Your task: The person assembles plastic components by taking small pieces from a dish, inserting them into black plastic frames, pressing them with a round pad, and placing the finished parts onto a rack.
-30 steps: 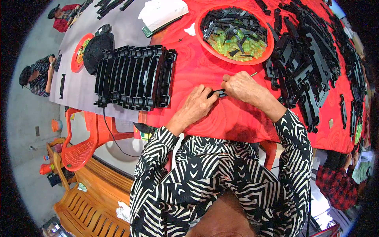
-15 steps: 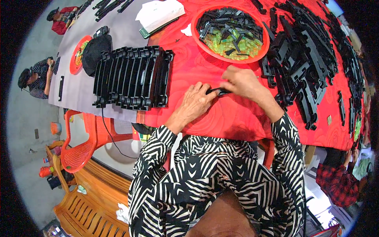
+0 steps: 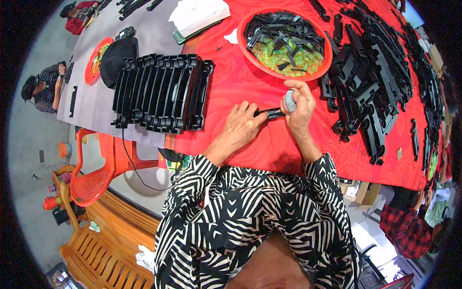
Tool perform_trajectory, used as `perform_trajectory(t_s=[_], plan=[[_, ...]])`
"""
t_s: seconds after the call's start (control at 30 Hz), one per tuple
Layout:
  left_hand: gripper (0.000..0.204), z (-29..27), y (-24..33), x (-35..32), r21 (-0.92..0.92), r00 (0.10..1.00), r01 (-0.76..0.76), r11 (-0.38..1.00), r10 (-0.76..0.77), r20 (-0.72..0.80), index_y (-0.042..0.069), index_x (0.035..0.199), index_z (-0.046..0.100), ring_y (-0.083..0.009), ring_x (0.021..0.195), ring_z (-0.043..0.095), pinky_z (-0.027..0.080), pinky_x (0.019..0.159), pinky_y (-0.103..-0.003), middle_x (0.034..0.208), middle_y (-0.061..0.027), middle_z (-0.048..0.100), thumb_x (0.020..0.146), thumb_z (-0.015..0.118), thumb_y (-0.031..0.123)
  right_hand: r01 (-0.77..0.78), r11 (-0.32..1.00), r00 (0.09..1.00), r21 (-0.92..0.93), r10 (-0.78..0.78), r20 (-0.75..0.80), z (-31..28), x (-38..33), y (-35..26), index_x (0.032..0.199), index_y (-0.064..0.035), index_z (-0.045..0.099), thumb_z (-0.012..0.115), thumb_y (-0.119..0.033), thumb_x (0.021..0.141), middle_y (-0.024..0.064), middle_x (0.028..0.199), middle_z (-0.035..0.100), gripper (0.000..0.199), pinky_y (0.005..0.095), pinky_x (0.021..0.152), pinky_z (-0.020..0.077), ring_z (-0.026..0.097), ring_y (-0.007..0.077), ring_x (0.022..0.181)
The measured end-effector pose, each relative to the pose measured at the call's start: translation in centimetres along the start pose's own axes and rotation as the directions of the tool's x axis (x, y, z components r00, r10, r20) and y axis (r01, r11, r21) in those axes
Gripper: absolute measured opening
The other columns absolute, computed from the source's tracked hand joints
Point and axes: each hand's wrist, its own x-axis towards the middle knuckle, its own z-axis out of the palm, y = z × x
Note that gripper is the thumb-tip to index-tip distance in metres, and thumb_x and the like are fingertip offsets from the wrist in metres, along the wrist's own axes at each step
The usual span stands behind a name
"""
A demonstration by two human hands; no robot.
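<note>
My left hand (image 3: 239,126) presses a narrow black plastic part (image 3: 273,114) down on the red tablecloth, fingers bent over its left end. My right hand (image 3: 300,111) is closed around a grey, speckled, rounded object (image 3: 290,100), at the right end of that part; its exact kind I cannot make out. Beyond my hands stands a red basin (image 3: 329,58) holding small black pieces and yellow-green translucent pieces. To the left lies a neat row of long black plastic frames (image 3: 163,94). A loose heap of similar black parts (image 3: 370,91) covers the table on the right.
A black cap (image 3: 118,60) and a red plate (image 3: 90,72) are at the left on a grey cloth. White paper (image 3: 198,14) lies at the back. A red plastic chair (image 3: 96,183) and a wooden bench (image 3: 106,255) stand at lower left. Other people are at the far left and right.
My right hand has turned upright and drawn slightly nearer, bringing the grey rounded object into sight. My left hand stays on the black part.
</note>
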Motion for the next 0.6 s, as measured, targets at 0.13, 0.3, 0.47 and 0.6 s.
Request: perform_trajectory(t_s=[0.13, 0.3, 0.47, 0.6], plan=[[0.019, 0.3, 0.5, 0.6, 0.024, 0.995, -0.057, 0.998, 0.059, -0.082, 0.008, 0.094, 0.061, -0.0284, 0.091, 0.049, 0.044, 0.074, -0.042, 0.090, -0.0113, 0.051, 0.078, 0.056, 0.015, 0.041, 0.995, 0.999, -0.096, -0.042, -0.003, -0.2, -0.4, 0.9, 0.097, 0.0046, 0.052, 0.037, -0.008, 0.083, 0.0026, 0.056, 0.044, 0.024, 0.0240, 0.037, 0.0288, 0.034, 0.0085, 0.038], [0.023, 1.2, 0.0, 0.5, 0.064, 0.967, -0.161, 0.985, 0.171, -0.187, 0.007, 0.096, 0.062, -0.0264, 0.083, 0.051, 0.045, 0.070, -0.036, 0.093, -0.0100, 0.053, 0.073, 0.060, 0.014, 0.065, 0.984, 0.998, -0.169, -0.065, 0.001, -0.1, -0.5, 1.1, 0.094, 0.0043, 0.052, 0.036, -0.007, 0.081, 0.0034, 0.057, 0.045, 0.023, 0.0238, 0.038, 0.0293, 0.036, 0.0086, 0.040], [0.025, 0.9, 0.2, 0.5, 0.045, 0.976, -0.142, 0.989, 0.147, -0.158, 0.008, 0.099, 0.062, -0.0269, 0.083, 0.051, 0.045, 0.070, -0.037, 0.093, -0.0092, 0.052, 0.075, 0.060, 0.014, 0.030, 0.986, 0.999, -0.164, -0.036, -0.036, -0.3, -0.3, 1.3, 0.089, 0.0019, 0.055, 0.035, -0.008, 0.081, 0.0016, 0.060, 0.048, 0.024, 0.0231, 0.039, 0.0301, 0.038, 0.0067, 0.042], [0.025, 0.6, 0.4, 0.7, 0.053, 0.988, -0.123, 0.991, 0.127, -0.090, 0.010, 0.100, 0.062, -0.0267, 0.083, 0.049, 0.044, 0.069, -0.037, 0.090, -0.0085, 0.051, 0.076, 0.061, 0.015, 0.076, 0.997, 0.995, -0.035, -0.077, -0.057, -0.4, -0.4, 1.2, 0.088, 0.0020, 0.055, 0.035, -0.007, 0.081, 0.0021, 0.057, 0.046, 0.023, 0.0236, 0.039, 0.0295, 0.038, 0.0077, 0.041]])
